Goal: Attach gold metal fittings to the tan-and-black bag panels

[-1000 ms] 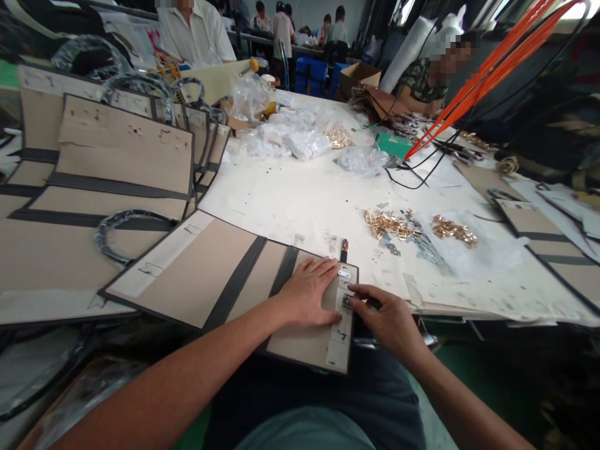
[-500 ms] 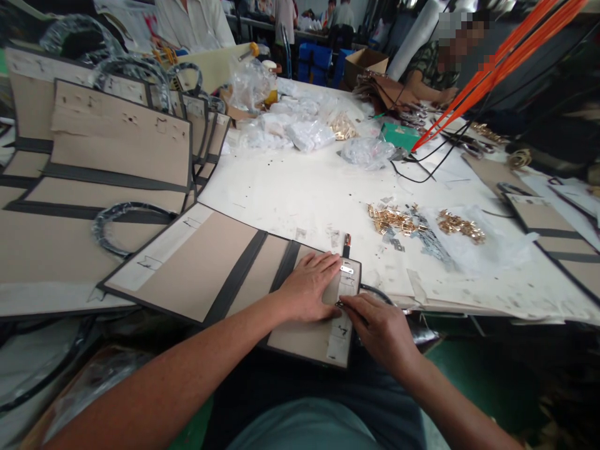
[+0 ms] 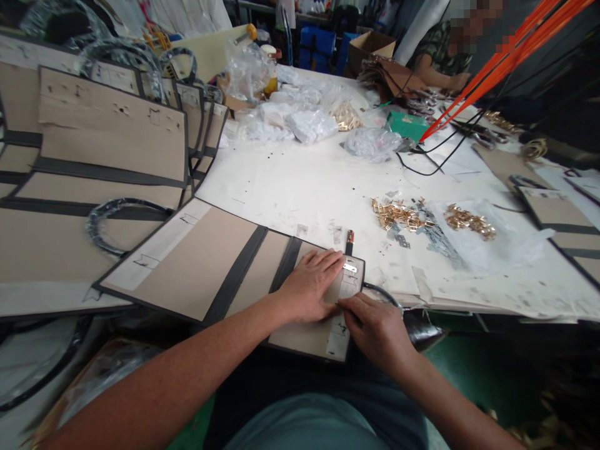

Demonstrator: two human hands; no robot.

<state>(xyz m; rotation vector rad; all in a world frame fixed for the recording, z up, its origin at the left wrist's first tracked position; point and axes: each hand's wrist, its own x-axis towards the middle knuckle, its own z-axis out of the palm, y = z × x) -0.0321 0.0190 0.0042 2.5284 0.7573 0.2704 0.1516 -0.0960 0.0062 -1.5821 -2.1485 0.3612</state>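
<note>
A beige bag panel (image 3: 182, 262) with dark crosswise bands and a black edge lies at the table's front, its right end over my lap. My left hand (image 3: 312, 284) rests flat on that end, fingers stretched toward the white strip (image 3: 338, 340). A small silver metal plate (image 3: 349, 267) sits on the strip just past those fingertips. My right hand (image 3: 375, 322) is closed in a pinch at the strip, beside my left thumb; whatever is between its fingers is hidden. From under the panel a black handle (image 3: 384, 292) sticks out to the right.
Stacked bag panels (image 3: 112, 125) with plastic-wrapped handles fill the left. Gold metal fittings (image 3: 398, 215) lie in a pile beside a plastic sheet (image 3: 497, 247). Plastic bags (image 3: 309, 122) and a green box (image 3: 407, 127) stand farther back. Orange cords (image 3: 497, 69) slant down at right. Another person sits at back right.
The view has shifted slightly. My left hand stays flat on the panel, and my right hand remains pinched at nearly the same spot on the strip.
</note>
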